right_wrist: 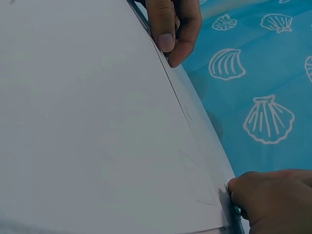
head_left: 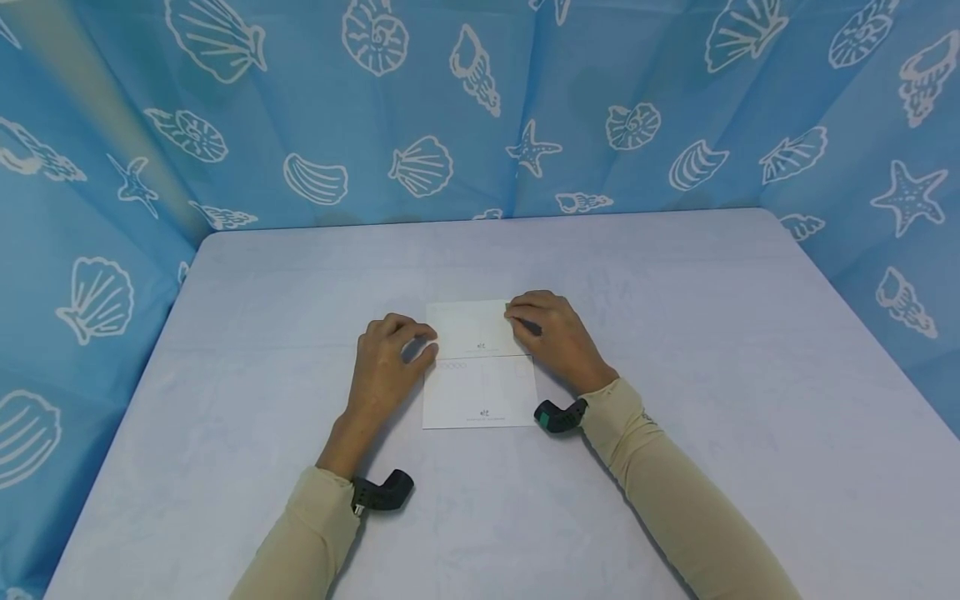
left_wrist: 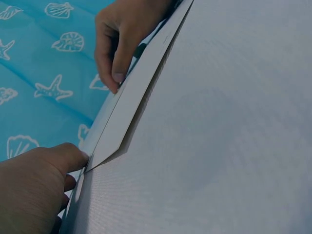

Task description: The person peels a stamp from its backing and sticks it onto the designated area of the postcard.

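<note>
Two pale postcards lie one above the other on the table in the head view. The upper, cream postcard (head_left: pixel 472 329) bears a small printed mark near its lower edge; the lower, whiter postcard (head_left: pixel 480 396) shows faint boxes at its top left and a similar mark. My left hand (head_left: pixel 386 358) pinches the upper postcard's left edge between thumb and index finger. At its upper right side my right hand (head_left: pixel 558 337) pinches the opposite edge, thumb and fingertips together. In the left wrist view, the near edge of the lower postcard (left_wrist: pixel 136 97) stands slightly off the cloth, casting a shadow.
A white cloth covers the table (head_left: pixel 675 317). Blue curtains (head_left: pixel 480 108) with white shell prints hang behind and at both sides. Each wrist wears a black camera band, the left band (head_left: pixel 386 492) and the right band (head_left: pixel 558 417) both near the cards.
</note>
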Motion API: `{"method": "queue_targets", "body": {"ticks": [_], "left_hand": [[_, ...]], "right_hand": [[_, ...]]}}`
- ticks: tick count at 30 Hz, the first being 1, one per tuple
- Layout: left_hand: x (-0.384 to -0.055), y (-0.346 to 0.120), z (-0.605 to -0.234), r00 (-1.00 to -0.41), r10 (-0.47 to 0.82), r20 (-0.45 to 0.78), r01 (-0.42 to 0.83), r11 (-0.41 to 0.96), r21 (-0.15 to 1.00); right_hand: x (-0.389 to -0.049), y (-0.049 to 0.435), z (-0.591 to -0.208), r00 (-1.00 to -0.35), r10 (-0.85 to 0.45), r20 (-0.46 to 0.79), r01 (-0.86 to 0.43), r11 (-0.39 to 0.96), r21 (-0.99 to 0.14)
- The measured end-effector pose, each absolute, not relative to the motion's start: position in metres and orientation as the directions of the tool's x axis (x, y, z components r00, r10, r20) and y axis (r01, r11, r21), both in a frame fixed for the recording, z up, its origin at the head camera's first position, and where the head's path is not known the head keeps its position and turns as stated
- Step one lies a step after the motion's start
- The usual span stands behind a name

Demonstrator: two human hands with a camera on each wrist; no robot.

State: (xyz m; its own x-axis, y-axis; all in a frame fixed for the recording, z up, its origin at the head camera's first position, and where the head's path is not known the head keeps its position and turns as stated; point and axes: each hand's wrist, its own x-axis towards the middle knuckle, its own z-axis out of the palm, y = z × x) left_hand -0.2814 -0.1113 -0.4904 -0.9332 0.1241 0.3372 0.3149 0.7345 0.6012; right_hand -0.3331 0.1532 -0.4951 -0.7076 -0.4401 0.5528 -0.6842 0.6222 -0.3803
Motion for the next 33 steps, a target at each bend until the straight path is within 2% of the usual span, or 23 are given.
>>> {"method": "queue_targets", "body": {"ticks": [5, 10, 13, 33], "left_hand": [[-0.2809, -0.1118, -0.4906, -0.931, 0.125, 0.343, 0.320, 0.732, 0.601], [-0.2805, -0.1123, -0.4910, -0.928, 0.124, 0.353, 0.325, 0.734, 0.597], [-0.2805, -0.1124, -0.4909, -0.928, 0.123, 0.351, 0.323, 0.734, 0.597], [-0.2807, -0.1118, -0.4897, -0.935, 0.123, 0.332, 0.309, 0.740, 0.598]], "right_hand": [[-0.3321, 0.1528, -0.4939, -0.693, -0.368, 0.620, -0.677, 0.629, -0.382], [-0.3312, 0.1511, -0.4880, -0.624, -0.238, 0.744, -0.686, 0.622, -0.377], [-0.3308, 0.1510, -0.4870, -0.604, -0.219, 0.766, -0.696, 0.614, -0.373], [-0.3299, 0.1520, -0.4906, -0.665, -0.294, 0.687, -0.672, 0.636, -0.379]]}}
